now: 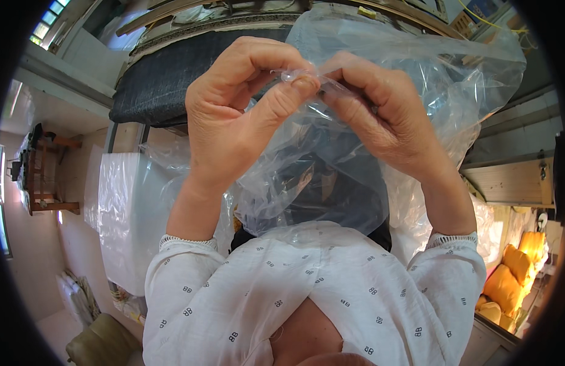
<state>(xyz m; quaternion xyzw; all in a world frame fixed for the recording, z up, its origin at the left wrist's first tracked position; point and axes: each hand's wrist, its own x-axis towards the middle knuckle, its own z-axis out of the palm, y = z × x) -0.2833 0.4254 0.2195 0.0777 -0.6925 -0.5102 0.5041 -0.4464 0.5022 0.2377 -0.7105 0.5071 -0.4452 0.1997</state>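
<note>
A large sheet of clear plastic film [471, 79] drapes from my raised hands down over my lap and out to the right. My left hand [246, 110] pinches a gathered edge of it between thumb and fingertips. Close beside it, my right hand [380, 110] grips the same bunched film, its fingers curled and the tips nearly touching those of the left. Whether the film is a bag or a flat sheet, I cannot tell. Through the film over my lap, dark cloth shows.
Beyond my hands lies a dark padded roll or cushion [154, 85]. White plastic-wrapped material [120, 213] stands at my left. A wooden stand [41, 177] is farther left, an olive cushion [105, 341] at lower left. Yellow-orange cushions [508, 280] sit at the right.
</note>
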